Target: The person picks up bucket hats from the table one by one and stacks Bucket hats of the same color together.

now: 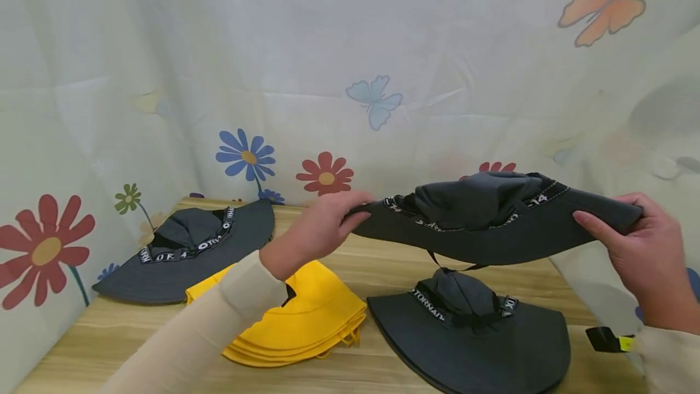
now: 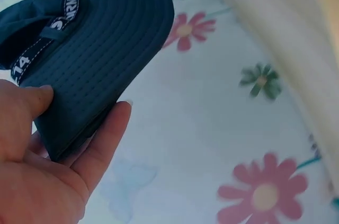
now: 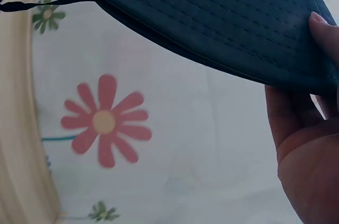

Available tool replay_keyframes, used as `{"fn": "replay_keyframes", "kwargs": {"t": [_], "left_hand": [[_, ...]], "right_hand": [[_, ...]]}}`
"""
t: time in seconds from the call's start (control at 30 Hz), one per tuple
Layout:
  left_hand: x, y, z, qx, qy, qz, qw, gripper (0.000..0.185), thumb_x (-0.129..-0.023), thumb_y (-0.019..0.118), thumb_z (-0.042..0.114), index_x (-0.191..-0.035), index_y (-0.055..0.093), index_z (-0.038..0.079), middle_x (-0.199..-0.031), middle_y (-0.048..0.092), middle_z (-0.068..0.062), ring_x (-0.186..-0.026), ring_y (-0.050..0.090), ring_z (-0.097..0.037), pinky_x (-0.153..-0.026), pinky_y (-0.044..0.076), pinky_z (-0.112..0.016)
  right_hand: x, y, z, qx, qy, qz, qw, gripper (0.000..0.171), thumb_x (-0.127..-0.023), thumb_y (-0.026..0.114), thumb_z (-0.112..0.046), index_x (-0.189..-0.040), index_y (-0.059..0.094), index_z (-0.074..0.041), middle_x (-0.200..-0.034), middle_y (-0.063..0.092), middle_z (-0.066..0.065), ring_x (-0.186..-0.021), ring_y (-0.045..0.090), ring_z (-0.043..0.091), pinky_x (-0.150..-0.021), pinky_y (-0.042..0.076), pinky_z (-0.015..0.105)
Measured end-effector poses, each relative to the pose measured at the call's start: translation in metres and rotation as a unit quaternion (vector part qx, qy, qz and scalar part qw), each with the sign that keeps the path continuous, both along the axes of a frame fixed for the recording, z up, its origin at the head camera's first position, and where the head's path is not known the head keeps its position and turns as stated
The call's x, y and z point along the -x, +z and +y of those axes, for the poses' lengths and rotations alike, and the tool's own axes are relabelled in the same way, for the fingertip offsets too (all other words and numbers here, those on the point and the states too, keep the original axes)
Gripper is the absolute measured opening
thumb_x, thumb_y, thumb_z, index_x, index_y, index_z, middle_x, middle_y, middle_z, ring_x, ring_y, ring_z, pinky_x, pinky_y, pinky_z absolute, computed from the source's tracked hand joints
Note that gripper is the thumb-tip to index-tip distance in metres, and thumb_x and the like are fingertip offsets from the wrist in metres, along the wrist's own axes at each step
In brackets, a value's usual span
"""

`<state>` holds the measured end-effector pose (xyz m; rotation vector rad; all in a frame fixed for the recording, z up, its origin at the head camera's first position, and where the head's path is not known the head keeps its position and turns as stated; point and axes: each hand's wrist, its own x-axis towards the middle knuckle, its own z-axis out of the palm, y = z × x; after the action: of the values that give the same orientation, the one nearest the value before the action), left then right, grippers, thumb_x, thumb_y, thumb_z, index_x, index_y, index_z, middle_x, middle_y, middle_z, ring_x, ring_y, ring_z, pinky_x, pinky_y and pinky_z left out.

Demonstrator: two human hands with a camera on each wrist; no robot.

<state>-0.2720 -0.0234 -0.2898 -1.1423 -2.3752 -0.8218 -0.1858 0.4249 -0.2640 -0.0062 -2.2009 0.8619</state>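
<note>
A pale cloth backdrop printed with flowers and butterflies (image 1: 374, 100) hangs behind and wraps both sides of the light wooden surface (image 1: 377, 263) that fills the lower half of the head view. Right of centre in that view we hold a dark grey wide-brimmed fabric hat (image 1: 492, 224) in the air above the surface. Our left hand (image 1: 322, 224) pinches one edge of its brim and our right hand (image 1: 640, 248) the opposite edge, thumbs on top and fingers (image 2: 100, 139) curled beneath. Held this way, we judge, the floppy brim stays stretched flat. The brim shows rows of concentric stitching; the soft crown has slumped inside a black band with white lettering, and a thin chin cord dangles below. On the surface lie two similar dark grey brimmed hats, one at lower right (image 1: 470, 333) and one at left (image 1: 188, 251), with a stack of folded yellow fabric hats (image 1: 306, 321) between them.
</note>
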Motion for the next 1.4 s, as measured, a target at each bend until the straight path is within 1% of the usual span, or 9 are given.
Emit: {"fn": "replay_keyframes", "kwargs": {"t": [0.33,0.5,0.63,0.73,0.83,0.97,1.17,1.27,1.4], "left_hand": [[-0.009,-0.049,0.021,-0.016,-0.044,-0.167,0.9848,0.036,-0.102,0.065,0.017,-0.138,0.062,0.019,-0.123,0.072,0.0,-0.099,0.069,-0.013,-0.089,0.059,-0.026],[-0.007,-0.066,0.031,-0.049,-0.031,-0.274,0.9601,0.037,-0.1,0.066,0.013,-0.135,0.06,0.025,-0.111,0.069,-0.003,-0.086,0.069,-0.013,-0.076,0.06,-0.025],[-0.005,-0.079,0.036,-0.063,-0.03,-0.364,0.9289,0.038,-0.098,0.068,0.007,-0.132,0.06,0.025,-0.106,0.064,-0.004,-0.079,0.071,-0.014,-0.072,0.063,-0.031],[-0.007,-0.088,0.039,-0.05,-0.029,-0.409,0.9106,0.038,-0.097,0.068,0.004,-0.13,0.06,0.021,-0.105,0.062,-0.005,-0.073,0.072,-0.018,-0.07,0.063,-0.032],[-0.009,-0.095,0.043,-0.022,-0.026,-0.413,0.91,0.033,-0.098,0.067,0.004,-0.128,0.062,0.017,-0.103,0.06,-0.004,-0.068,0.072,-0.022,-0.066,0.062,-0.029],[-0.01,-0.102,0.049,0.008,-0.019,-0.396,0.918,0.029,-0.097,0.068,0.004,-0.124,0.063,0.013,-0.104,0.061,-0.005,-0.068,0.07,-0.022,-0.064,0.06,-0.026],[-0.009,-0.112,0.054,0.105,0.019,-0.297,0.9489,0.032,-0.092,0.078,0.015,-0.121,0.065,0.019,-0.116,0.066,-0.003,-0.093,0.064,-0.013,-0.085,0.056,-0.026],[-0.009,-0.118,0.054,0.156,0.018,-0.253,0.9547,0.035,-0.093,0.078,0.02,-0.125,0.064,0.019,-0.121,0.067,0.0,-0.107,0.061,-0.013,-0.097,0.053,-0.028],[-0.01,-0.125,0.051,0.186,0.012,-0.223,0.9568,0.039,-0.096,0.074,0.024,-0.132,0.062,0.02,-0.129,0.066,0.004,-0.115,0.061,-0.011,-0.103,0.052,-0.029]], "right_hand": [[-0.013,-0.045,0.029,-0.034,-0.023,-0.098,0.994,0.014,-0.099,0.07,-0.026,-0.102,0.059,-0.019,-0.061,0.047,-0.009,-0.053,0.04,0.014,-0.051,0.029,0.029],[-0.014,-0.063,0.038,-0.026,-0.015,-0.179,0.983,0.048,-0.103,0.064,-0.034,-0.129,0.055,0.006,-0.066,0.061,-0.021,-0.055,0.055,0.007,-0.051,0.036,0.026],[-0.007,-0.079,0.05,0.095,0.065,-0.251,0.961,0.046,-0.104,0.061,-0.034,-0.145,0.049,-0.015,-0.081,0.063,-0.033,-0.068,0.069,0.0,-0.061,0.056,0.024],[-0.002,-0.093,0.059,0.209,0.109,-0.31,0.921,0.037,-0.104,0.061,-0.034,-0.136,0.045,-0.043,-0.087,0.069,-0.027,-0.076,0.074,0.005,-0.069,0.062,0.03],[0.001,-0.107,0.063,0.223,0.101,-0.369,0.897,0.045,-0.104,0.061,-0.037,-0.142,0.04,-0.041,-0.081,0.074,-0.017,-0.069,0.073,0.01,-0.066,0.061,0.032],[0.006,-0.121,0.061,0.175,0.058,-0.421,0.888,0.082,-0.102,0.062,-0.042,-0.161,0.022,-0.003,-0.075,0.073,0.002,-0.056,0.064,0.01,-0.058,0.056,0.031],[0.012,-0.137,0.061,0.015,0.012,-0.463,0.886,0.089,-0.1,0.062,-0.049,-0.148,0.031,0.019,-0.145,0.035,0.049,-0.113,0.062,0.05,-0.087,0.057,0.047],[0.014,-0.143,0.062,-0.056,-0.003,-0.467,0.883,0.089,-0.098,0.062,-0.052,-0.143,0.037,0.022,-0.144,0.031,0.051,-0.129,0.039,0.066,-0.096,0.049,0.061],[0.019,-0.145,0.062,-0.1,-0.014,-0.454,0.885,0.09,-0.096,0.065,-0.053,-0.138,0.041,0.023,-0.137,0.042,0.05,-0.123,0.046,0.065,-0.093,0.049,0.063]]}}
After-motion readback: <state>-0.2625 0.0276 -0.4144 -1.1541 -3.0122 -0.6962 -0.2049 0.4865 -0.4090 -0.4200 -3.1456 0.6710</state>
